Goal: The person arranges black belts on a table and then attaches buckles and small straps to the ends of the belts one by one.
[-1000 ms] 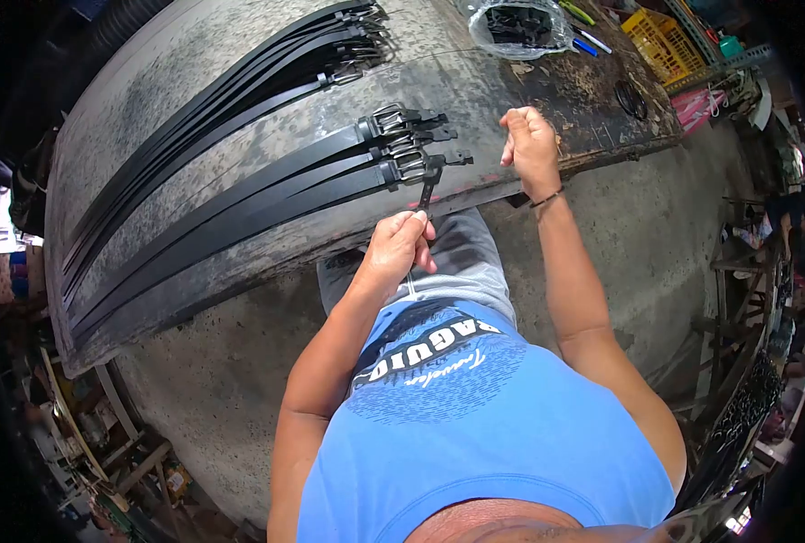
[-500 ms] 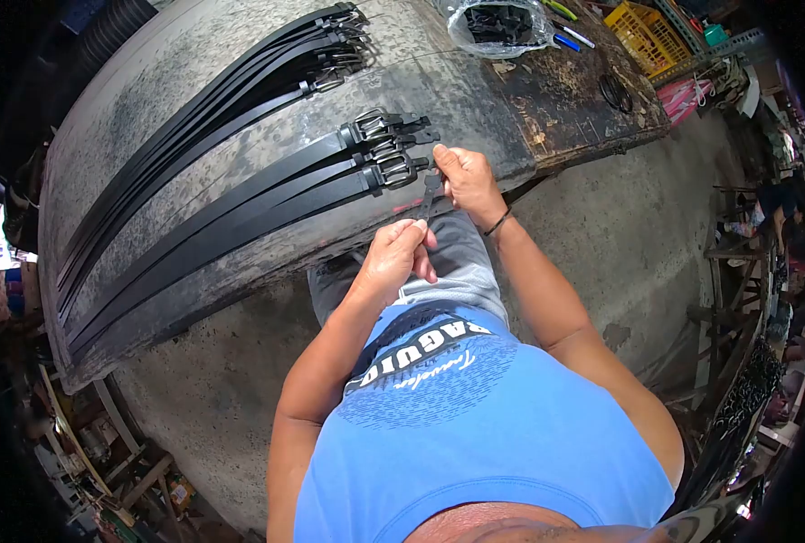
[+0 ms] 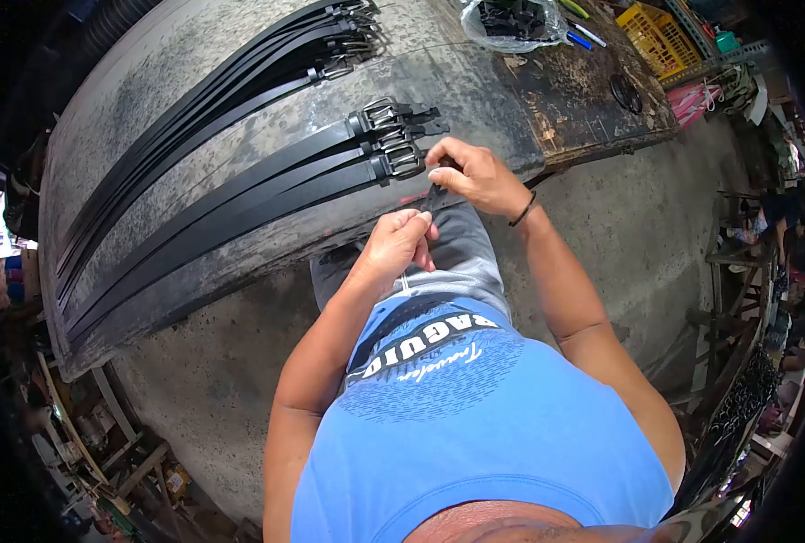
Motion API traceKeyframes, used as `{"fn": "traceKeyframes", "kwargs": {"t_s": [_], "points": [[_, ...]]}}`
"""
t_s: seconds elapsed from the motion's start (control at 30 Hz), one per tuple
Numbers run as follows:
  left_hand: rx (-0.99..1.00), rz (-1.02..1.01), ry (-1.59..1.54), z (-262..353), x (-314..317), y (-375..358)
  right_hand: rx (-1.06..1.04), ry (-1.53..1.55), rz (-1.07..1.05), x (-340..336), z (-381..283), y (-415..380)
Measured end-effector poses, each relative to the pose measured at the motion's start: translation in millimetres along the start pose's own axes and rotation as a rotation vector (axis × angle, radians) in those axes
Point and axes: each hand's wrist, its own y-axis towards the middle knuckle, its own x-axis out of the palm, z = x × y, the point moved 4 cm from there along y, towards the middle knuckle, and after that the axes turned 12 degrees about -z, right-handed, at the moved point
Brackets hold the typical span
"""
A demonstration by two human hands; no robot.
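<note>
A small black piece that looks like a plastic belt hanger [image 3: 434,195] spans the short gap between my hands, just off the table edge. My left hand [image 3: 397,244] pinches its lower end between thumb and fingers. Higher up, my right hand [image 3: 482,179] has thumb and curled fingers on the upper end, hiding part of it. Just left of my right hand lie metal buckles [image 3: 406,161] on a group of black belts [image 3: 276,197]. Similar black pieces [image 3: 430,129] stick out past these buckles.
A second bundle of black belts [image 3: 213,95] lies farther back on the worn table [image 3: 267,118]. Beyond my right hand are a clear plastic bag [image 3: 514,41] of black pieces, a blue marker [image 3: 580,41], a black coil [image 3: 626,92] and a yellow crate [image 3: 658,41].
My right hand has turned, its fingers curling over the upper end of the hanger, which shows less than before. My left hand keeps its pinch. The view has shifted slightly.
</note>
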Motion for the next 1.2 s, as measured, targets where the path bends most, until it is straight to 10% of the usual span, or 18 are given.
{"fn": "traceKeyframes", "kwargs": {"t_s": [0.07, 0.23, 0.53, 0.87, 0.93, 1.13, 1.2], "points": [[-0.004, 0.017, 0.087, -3.5, -4.5, 2.6, 0.283, 0.089, -0.21, -2.1, -4.2, -2.6], [0.318, 0.197, 0.431, 7.5, -10.1, 9.1, 0.175, 0.063, -0.139, 11.6, -18.0, -7.6], [0.11, 0.053, 0.246, 16.9, -15.6, -15.2, 0.272, 0.398, -0.031, 0.2, -16.5, -14.8], [0.163, 0.298, 0.439, -22.6, -41.0, -19.3, 0.295, -0.016, 0.194, -39.9, -14.2, -11.9], [0.584, 0.378, 0.409, -10.1, -27.9, -12.4, 0.243, -0.152, 0.206, -37.1, -21.8, -11.3], [0.037, 0.312, 0.602, 1.4, -25.4, -6.4, 0.155, -0.256, 0.208, -27.0, -39.9, -11.9], [0.524, 0.401, 0.61, 18.9, -19.0, 1.4, 0.101, -0.279, 0.175, -19.2, -45.1, -12.3]]}}
